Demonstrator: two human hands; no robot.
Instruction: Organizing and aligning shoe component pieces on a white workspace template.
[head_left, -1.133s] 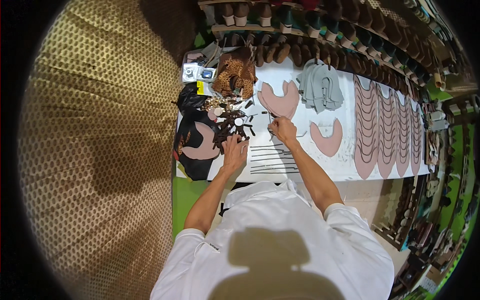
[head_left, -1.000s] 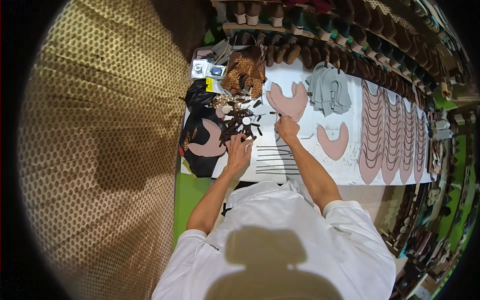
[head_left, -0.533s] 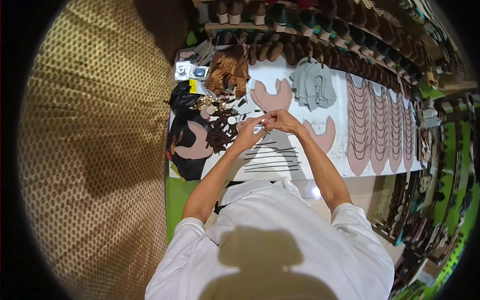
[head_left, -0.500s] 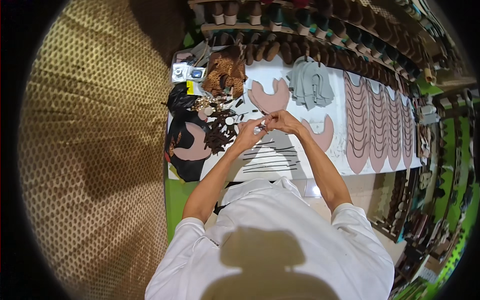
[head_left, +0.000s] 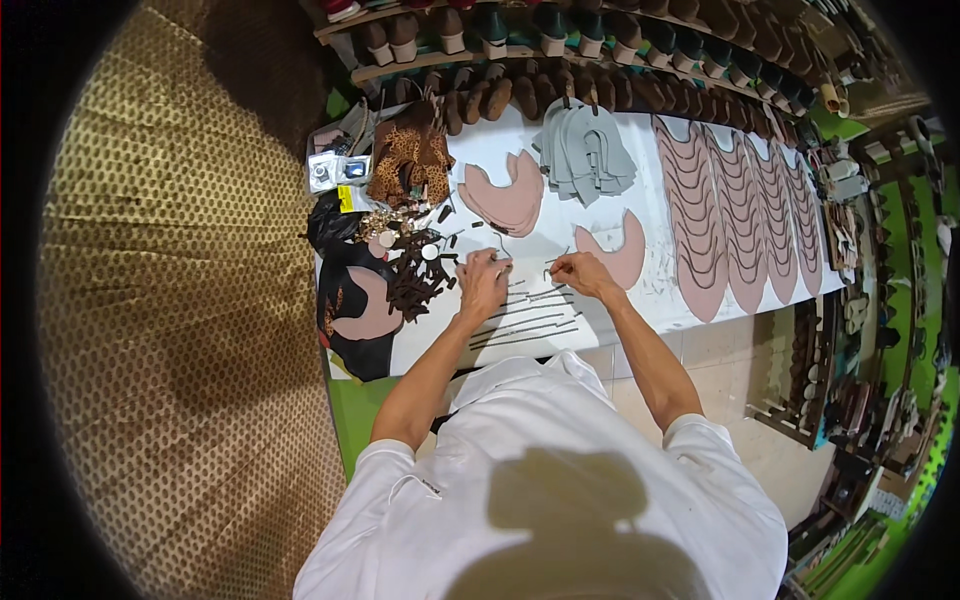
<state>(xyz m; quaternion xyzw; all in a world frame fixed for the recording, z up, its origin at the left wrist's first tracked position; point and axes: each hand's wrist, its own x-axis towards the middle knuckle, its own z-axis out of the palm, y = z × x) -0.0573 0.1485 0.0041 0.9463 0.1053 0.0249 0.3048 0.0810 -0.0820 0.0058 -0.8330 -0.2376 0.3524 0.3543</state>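
Over the white worktable [head_left: 640, 315], my two hands are apart. My left hand [head_left: 484, 285] is closed, its fingers curled near a thin dark strip [head_left: 501, 243]; whether it grips that strip is unclear. To the right, my right hand [head_left: 584, 272] pinches a small thin dark strip [head_left: 548, 271] at its fingertips. Several long dark strips [head_left: 525, 325] lie in rows on the table just below the hands. Beyond them sits a pink U-shaped piece [head_left: 512, 208], and another pink U-shaped piece [head_left: 626, 258] lies beside my right hand.
Left of my hands is a heap of short dark brown pieces [head_left: 418, 285], with leopard-print material [head_left: 405, 160] behind. Grey cut pieces [head_left: 575, 165] are stacked farther back. Rows of overlapping pink pieces [head_left: 700, 290] cover the right side. Shoe racks [head_left: 480, 62] line the far edge.
My hands were together at the fingertips and have now drawn apart, left hand to the left, right hand to the right. The view has shifted slightly.
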